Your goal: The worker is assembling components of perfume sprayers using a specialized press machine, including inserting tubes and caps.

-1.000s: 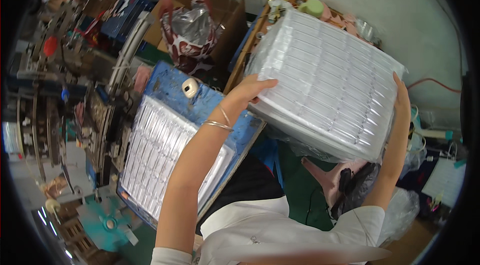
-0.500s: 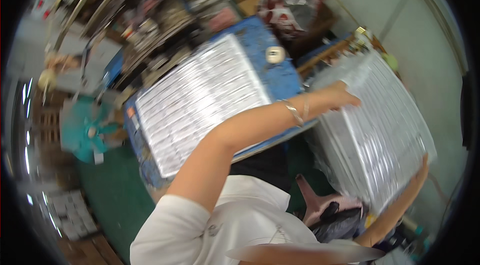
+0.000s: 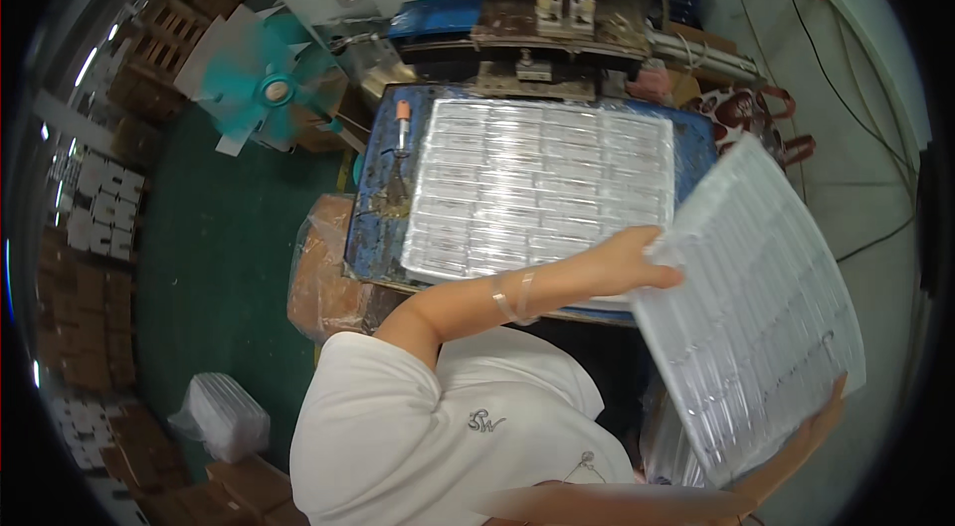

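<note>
Off to the right of the table, I hold a clear plastic blister tray sheet (image 3: 746, 317) tilted between both hands. My left hand (image 3: 637, 263) is closed on its left edge, the thumb over the near face and the fingers partly hidden. At the lower right edge, my right hand (image 3: 828, 412) grips the same sheet; most of its fingers are behind the plastic. Another clear ribbed tray (image 3: 542, 188) lies flat on the blue worktable (image 3: 376, 198). It is left of the held sheet, under my left forearm.
A tool with an orange-tipped handle (image 3: 403, 123) lies at the table's left. Behind the table stands a machine (image 3: 527, 54). A teal fan (image 3: 274, 88) is at the far left. A plastic-wrapped brown bundle (image 3: 323, 272) sits left of the table; a patterned bag (image 3: 741, 108) is behind right.
My view has swung toward the table and left. The tray sheet, held in both hands, has come up off the wrapped stack at the right and now tilts beside the table.
</note>
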A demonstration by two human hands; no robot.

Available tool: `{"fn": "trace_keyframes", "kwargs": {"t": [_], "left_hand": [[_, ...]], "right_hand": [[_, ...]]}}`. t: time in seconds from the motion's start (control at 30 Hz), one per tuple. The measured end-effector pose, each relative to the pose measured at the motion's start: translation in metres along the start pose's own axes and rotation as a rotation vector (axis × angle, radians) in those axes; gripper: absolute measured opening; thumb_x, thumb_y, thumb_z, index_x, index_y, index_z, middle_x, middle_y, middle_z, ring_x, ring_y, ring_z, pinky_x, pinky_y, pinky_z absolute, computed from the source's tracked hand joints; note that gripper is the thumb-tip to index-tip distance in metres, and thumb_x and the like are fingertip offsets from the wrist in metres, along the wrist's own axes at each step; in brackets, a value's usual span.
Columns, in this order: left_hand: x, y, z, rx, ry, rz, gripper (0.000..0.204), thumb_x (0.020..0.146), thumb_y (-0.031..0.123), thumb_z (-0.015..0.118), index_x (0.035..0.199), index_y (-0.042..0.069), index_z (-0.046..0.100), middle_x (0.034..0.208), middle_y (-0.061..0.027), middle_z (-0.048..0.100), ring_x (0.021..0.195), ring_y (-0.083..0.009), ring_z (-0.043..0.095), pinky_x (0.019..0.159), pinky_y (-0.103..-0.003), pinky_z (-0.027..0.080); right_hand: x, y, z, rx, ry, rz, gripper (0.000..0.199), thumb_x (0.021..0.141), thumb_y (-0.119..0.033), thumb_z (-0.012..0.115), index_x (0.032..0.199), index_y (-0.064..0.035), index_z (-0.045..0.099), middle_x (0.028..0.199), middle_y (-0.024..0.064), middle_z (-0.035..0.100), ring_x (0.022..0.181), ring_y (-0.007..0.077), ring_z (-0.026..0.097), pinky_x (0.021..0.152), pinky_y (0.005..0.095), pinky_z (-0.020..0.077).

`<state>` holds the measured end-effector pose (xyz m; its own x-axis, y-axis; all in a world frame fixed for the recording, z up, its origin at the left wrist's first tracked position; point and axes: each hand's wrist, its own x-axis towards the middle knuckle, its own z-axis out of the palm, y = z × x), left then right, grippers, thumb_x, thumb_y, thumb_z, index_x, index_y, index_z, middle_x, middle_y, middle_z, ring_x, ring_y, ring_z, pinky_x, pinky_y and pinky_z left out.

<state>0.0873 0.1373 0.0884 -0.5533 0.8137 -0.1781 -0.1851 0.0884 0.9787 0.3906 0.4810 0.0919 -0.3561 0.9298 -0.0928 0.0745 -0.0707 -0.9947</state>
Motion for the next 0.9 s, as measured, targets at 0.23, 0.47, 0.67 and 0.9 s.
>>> {"fn": "trace_keyframes", "kwargs": {"t": [0.23, 0.47, 0.67, 0.9], "left_hand": [[-0.123, 0.004, -0.098, -0.132, 0.381, -0.015, 0.045, 0.074, 0.016, 0.066, 0.111, -0.004, 0.049, 0.098, -0.01, 0.058, 0.088, -0.0135, 0.055, 0.078, -0.026, 0.044], [-0.176, -0.037, -0.152, -0.105, 0.757, 0.027, 0.037, 0.075, 0.012, 0.066, 0.105, -0.003, 0.049, 0.094, -0.0071, 0.058, 0.083, -0.0112, 0.053, 0.073, -0.023, 0.043], [-0.169, -0.093, -0.191, -0.195, 0.845, -0.117, 0.038, 0.075, 0.014, 0.067, 0.104, -0.002, 0.049, 0.093, -0.0072, 0.057, 0.084, -0.0113, 0.053, 0.074, -0.023, 0.042], [-0.168, -0.114, -0.186, -0.305, 0.911, -0.2, 0.04, 0.081, 0.023, 0.061, 0.11, -0.001, 0.046, 0.095, -0.0066, 0.057, 0.087, -0.0122, 0.052, 0.077, -0.024, 0.041]], "right_hand": [[0.051, 0.041, 0.193, 0.048, -0.365, 0.047, 0.047, 0.079, -0.022, 0.062, 0.116, 0.0031, 0.045, 0.109, 0.0107, 0.053, 0.097, 0.0188, 0.052, 0.086, 0.0306, 0.0411], [0.037, 0.069, 0.367, 0.153, -0.777, 0.276, 0.047, 0.078, -0.02, 0.065, 0.115, 0.001, 0.047, 0.108, 0.0099, 0.055, 0.099, 0.0205, 0.053, 0.083, 0.0307, 0.0425], [0.044, 0.087, 0.415, 0.052, -0.763, 0.416, 0.059, 0.077, -0.022, 0.066, 0.123, 0.0038, 0.038, 0.118, 0.0139, 0.048, 0.106, 0.0231, 0.049, 0.085, 0.0322, 0.042], [0.04, 0.085, 0.421, -0.118, -0.678, 0.387, 0.079, 0.076, -0.029, 0.067, 0.132, 0.004, 0.021, 0.128, 0.018, 0.037, 0.118, 0.0248, 0.039, 0.093, 0.0321, 0.0355]]}}
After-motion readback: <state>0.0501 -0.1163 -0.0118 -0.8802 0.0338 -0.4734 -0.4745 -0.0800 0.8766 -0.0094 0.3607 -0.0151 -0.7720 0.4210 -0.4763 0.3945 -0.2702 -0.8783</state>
